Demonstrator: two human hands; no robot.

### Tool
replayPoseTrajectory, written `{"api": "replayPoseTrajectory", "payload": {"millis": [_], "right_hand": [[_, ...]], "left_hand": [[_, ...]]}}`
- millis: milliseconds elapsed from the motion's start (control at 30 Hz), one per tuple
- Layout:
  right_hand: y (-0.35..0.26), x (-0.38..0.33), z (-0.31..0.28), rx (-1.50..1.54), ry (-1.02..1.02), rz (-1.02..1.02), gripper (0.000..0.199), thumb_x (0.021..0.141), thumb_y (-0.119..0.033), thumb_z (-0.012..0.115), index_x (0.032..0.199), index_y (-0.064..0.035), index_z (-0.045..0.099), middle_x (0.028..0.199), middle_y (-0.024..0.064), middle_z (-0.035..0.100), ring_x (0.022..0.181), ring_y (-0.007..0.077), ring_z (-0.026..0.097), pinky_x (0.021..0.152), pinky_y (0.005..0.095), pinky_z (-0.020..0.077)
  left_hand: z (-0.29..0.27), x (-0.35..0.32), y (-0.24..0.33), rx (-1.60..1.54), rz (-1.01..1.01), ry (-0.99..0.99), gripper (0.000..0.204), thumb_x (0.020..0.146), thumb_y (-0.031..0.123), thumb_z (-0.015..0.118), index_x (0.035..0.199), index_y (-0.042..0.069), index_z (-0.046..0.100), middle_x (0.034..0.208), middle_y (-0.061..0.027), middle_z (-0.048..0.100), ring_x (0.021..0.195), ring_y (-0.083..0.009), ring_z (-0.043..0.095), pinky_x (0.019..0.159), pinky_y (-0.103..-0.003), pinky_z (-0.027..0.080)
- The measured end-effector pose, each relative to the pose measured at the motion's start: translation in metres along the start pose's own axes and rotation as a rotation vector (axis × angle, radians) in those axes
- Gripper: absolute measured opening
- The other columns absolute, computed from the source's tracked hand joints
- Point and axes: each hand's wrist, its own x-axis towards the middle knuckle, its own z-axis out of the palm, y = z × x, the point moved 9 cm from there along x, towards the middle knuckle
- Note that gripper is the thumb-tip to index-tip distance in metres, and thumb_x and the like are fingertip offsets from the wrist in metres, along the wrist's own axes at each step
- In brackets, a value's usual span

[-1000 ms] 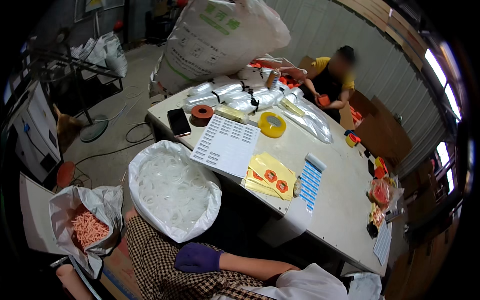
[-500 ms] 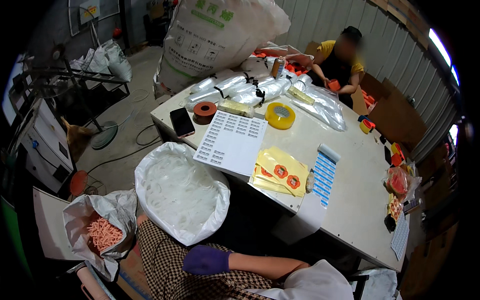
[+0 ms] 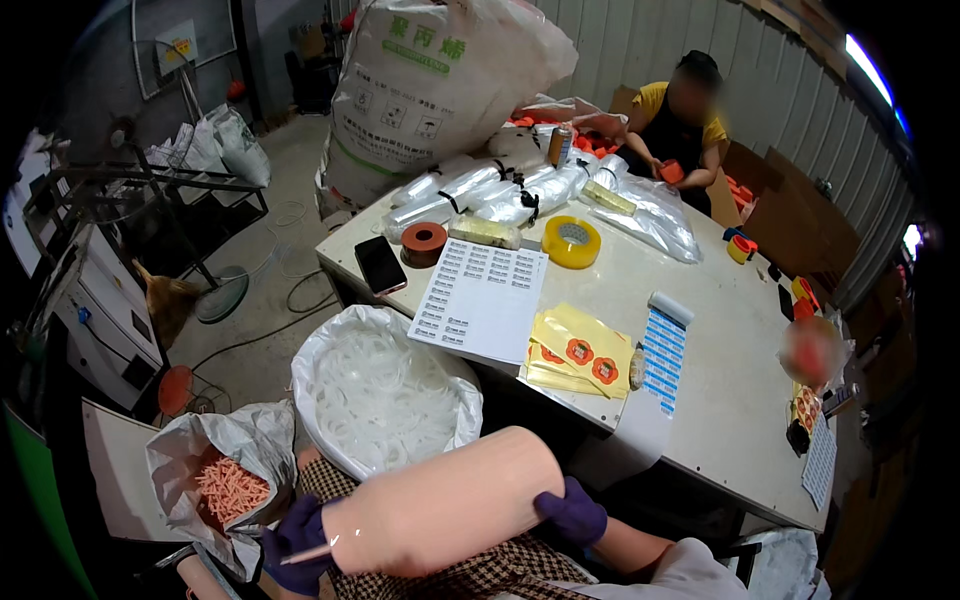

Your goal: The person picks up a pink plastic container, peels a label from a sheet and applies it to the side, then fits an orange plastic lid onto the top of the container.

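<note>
Here, my left hand (image 3: 297, 545) clasps the bottle (image 3: 445, 502) by its narrow end. My right hand (image 3: 576, 512) grips its base.

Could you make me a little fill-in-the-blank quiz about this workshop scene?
1. The left hand and right hand, both gloved in ____, hold a pink container.
2. The black phone lies to the ____ of the reddish-brown roll.
3. The co-worker's sleeves are ____.
4. Small pink pieces lie in a bag coloured ____.

Missing words: purple; left; yellow; white.
</note>
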Motion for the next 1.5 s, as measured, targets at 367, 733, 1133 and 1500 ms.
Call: {"api": "replayPoseTrajectory", "payload": {"millis": [367,733,1133,1500], "right_hand": [[0.027,0.047,0.139,-0.459,-0.600,-0.464,0.033,0.094,-0.020,0.069,0.120,-0.0007,0.064,0.107,0.0137,0.072,0.096,0.0204,0.068,0.086,0.0360,0.0535],[0.046,0.059,0.238,-0.815,-0.815,-0.979,0.055,0.082,-0.012,0.072,0.135,-0.0125,0.057,0.130,0.0152,0.062,0.101,0.0323,0.068,0.084,0.0396,0.0565],[0.098,0.056,0.257,-0.971,-0.817,-0.861,0.048,0.088,-0.016,0.063,0.134,-0.0268,0.057,0.098,0.0110,0.069,0.075,0.0323,0.068,0.066,0.0418,0.0528],[0.111,0.112,0.363,-1.291,-0.860,-0.907,0.053,0.089,-0.027,0.059,0.141,-0.0196,0.047,0.129,0.0192,0.058,0.089,0.0352,0.068,0.073,0.0469,0.0551]], "left_hand": [[-0.150,-0.083,-0.019,-0.164,0.497,0.755,0.083,0.093,0.071,0.043,0.149,0.010,0.040,0.150,-0.0098,0.046,0.135,-0.0307,0.045,0.112,-0.048,0.038],[0.017,-0.131,0.099,2.065,0.407,0.658,0.072,0.069,0.037,0.082,0.127,0.005,0.055,0.129,-0.0157,0.054,0.123,-0.0367,0.052,0.106,-0.052,0.039],[0.066,-0.069,0.051,1.990,0.757,0.762,0.056,0.062,0.038,0.084,0.104,0.006,0.063,0.093,-0.0147,0.065,0.083,-0.0365,0.063,0.076,-0.047,0.049],[-0.044,-0.094,0.109,2.061,0.807,0.960,0.056,0.081,0.020,0.075,0.128,-0.001,0.052,0.121,-0.0167,0.061,0.113,-0.0331,0.059,0.102,-0.043,0.044]]}}
